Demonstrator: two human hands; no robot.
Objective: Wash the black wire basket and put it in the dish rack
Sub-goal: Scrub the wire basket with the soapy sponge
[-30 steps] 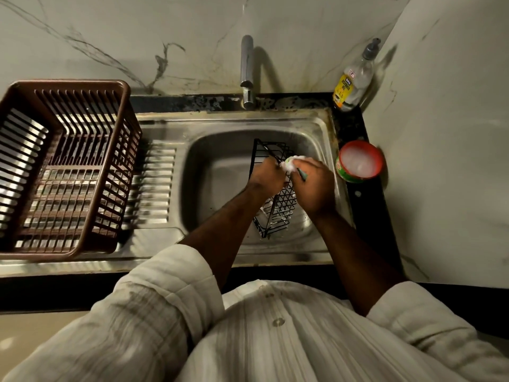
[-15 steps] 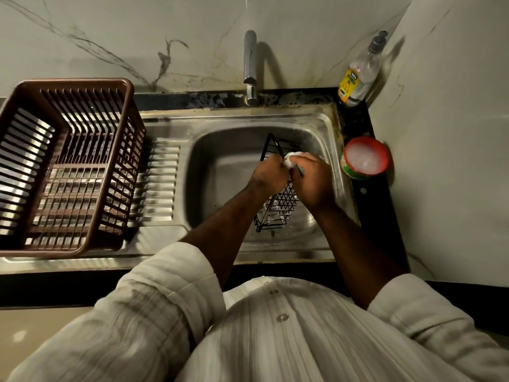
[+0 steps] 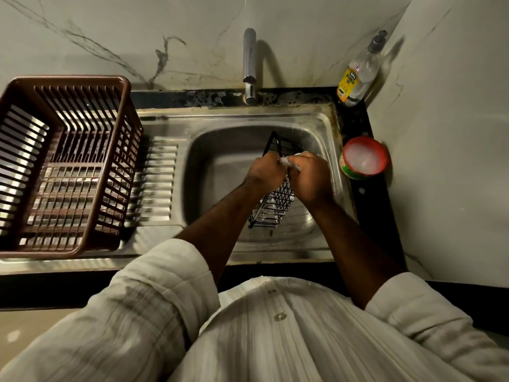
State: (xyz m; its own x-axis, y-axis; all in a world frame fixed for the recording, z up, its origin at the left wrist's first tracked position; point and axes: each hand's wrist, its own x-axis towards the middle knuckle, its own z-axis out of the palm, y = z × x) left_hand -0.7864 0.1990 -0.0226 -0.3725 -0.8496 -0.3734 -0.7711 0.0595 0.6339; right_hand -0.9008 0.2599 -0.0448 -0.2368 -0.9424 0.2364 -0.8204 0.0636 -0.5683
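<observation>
Currently, the left hand [image 3: 265, 172] is gripping the upper rim of the black wire-mesh basket [image 3: 275, 205] propped in the stainless steel sink [image 3: 209, 166], the right hand [image 3: 311, 180] just beside that grip is clutching a foamy white scrub pad [image 3: 286, 161], and the soapy wire is probably risking slippage.

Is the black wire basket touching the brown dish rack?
Apart. The head view shows the black wire basket in the sink bowl, with ribbed drainboard between it and the brown dish rack.
</observation>
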